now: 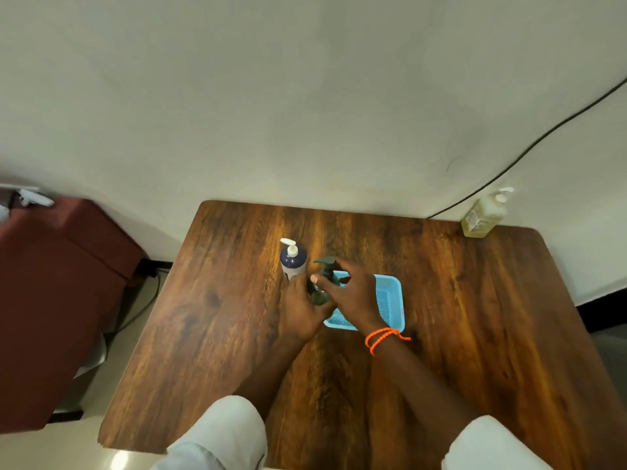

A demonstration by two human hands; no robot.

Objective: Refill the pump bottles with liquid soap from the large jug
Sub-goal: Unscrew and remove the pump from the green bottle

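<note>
A dark green pump bottle [320, 295] stands near the middle of the wooden table [210, 327]. My left hand [300, 310] wraps around its body from the left. My right hand [353, 293], with an orange cord on the wrist, holds the collar just under the green pump head [325, 262]. Just behind and to the left stands a dark blue bottle with a white pump [292, 259], untouched. A pale yellow soap bottle with a white pump [483, 215] sits at the table's far right corner by the wall. No large jug is in view.
A light blue mesh tray [390, 296] lies right of the green bottle, partly under my right hand. A black cable [543, 137] runs down the wall to the table's back edge. A dark red cabinet [51, 283] stands left of the table.
</note>
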